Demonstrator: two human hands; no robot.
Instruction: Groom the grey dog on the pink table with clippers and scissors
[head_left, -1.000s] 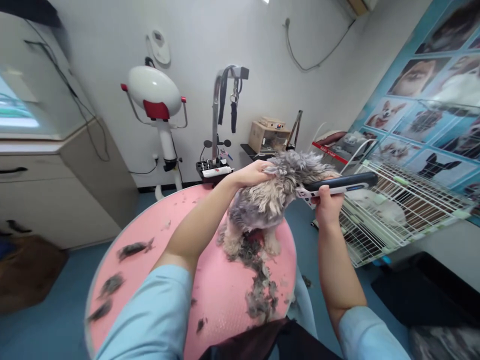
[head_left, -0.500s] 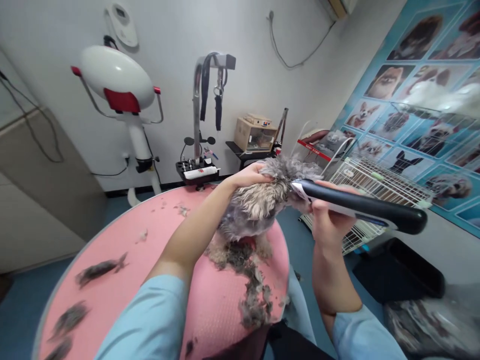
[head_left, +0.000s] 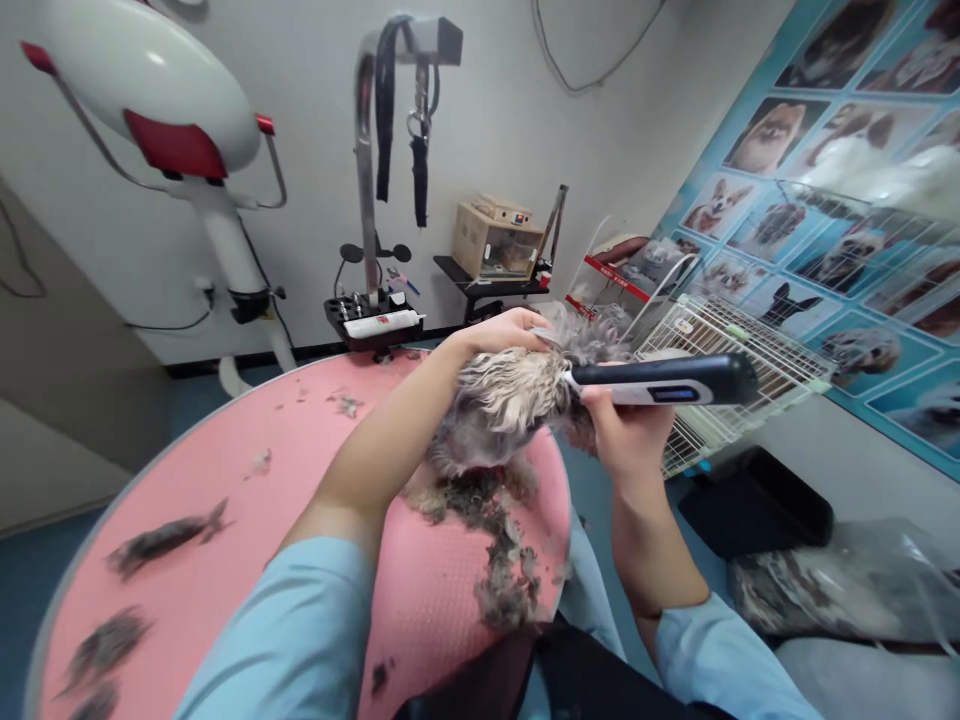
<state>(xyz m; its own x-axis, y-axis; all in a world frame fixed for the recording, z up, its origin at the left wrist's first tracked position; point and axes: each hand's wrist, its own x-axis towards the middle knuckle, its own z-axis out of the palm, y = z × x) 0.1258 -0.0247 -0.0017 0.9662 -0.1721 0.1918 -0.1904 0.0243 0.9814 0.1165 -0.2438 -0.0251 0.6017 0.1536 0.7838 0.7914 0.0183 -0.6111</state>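
The right hand [head_left: 634, 430] grips the clipper [head_left: 660, 379], nearly level, pointing left at the dog [head_left: 510, 392]; whether the left hand [head_left: 504, 331] grips, I can't tell.

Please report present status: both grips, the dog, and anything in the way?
Left grip on dog. Right grip holds clipper, front end at the dog. Dog on pink table, loose hair beside it. Nothing seen blocking clipper.
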